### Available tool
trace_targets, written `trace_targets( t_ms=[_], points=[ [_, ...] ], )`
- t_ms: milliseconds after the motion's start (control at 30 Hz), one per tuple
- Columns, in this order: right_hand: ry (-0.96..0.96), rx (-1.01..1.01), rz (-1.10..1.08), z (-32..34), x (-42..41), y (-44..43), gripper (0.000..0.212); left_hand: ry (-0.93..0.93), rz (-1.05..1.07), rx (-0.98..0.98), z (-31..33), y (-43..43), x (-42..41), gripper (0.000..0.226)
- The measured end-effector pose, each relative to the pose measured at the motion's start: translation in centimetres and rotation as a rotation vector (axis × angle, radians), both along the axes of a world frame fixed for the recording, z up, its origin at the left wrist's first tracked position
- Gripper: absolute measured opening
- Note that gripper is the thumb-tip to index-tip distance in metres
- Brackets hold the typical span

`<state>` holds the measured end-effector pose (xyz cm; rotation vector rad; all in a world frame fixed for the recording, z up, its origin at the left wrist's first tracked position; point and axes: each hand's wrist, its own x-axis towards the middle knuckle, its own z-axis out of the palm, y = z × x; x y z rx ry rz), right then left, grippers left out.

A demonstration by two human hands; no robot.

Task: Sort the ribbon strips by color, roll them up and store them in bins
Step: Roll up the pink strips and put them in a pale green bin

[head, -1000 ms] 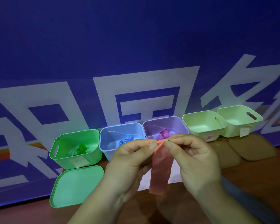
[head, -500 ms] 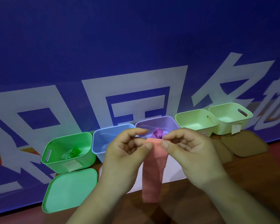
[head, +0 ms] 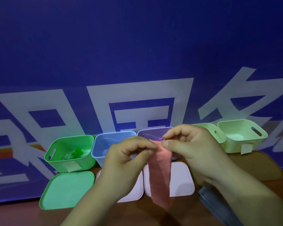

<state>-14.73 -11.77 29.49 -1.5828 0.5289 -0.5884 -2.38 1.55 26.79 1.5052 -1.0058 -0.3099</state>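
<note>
Pink ribbon strip (head: pixel 160 173): top end pinched between left hand (head: pixel 129 162) and right hand (head: pixel 193 149), long axis hanging toward six o'clock, above bench (head: pixel 268 188), equally near both.

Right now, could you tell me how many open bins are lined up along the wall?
5, in a row left to right: green bin, blue bin, purple bin partly hidden behind the hands, pale green bin, and another pale green bin at the far right.
</note>
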Motion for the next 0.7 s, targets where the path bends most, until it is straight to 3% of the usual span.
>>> trace_targets(
  t_ms=[133,333,600,700],
  points=[
    [0.057,-0.024,0.051,0.3,-0.3,-1.4,0.008,0.059,0.011,0.054,0.4,-0.6,-0.4,0.025],
    [0.148,-0.077,0.127,0.8,-0.8,-2.6,0.009,0.069,0.041,0.106,0.3,-1.4,-0.6,0.039],
    [0.246,-0.125,0.226,0.9,-0.8,-3.4,0.006,-0.007,0.033,0.191,0.0,-1.7,-0.1,0.025],
    [0.283,-0.117,0.256,1.0,-0.7,-3.5,0.007,-0.011,0.022,0.189,-0.2,-1.7,0.2,0.029]
  ],
)
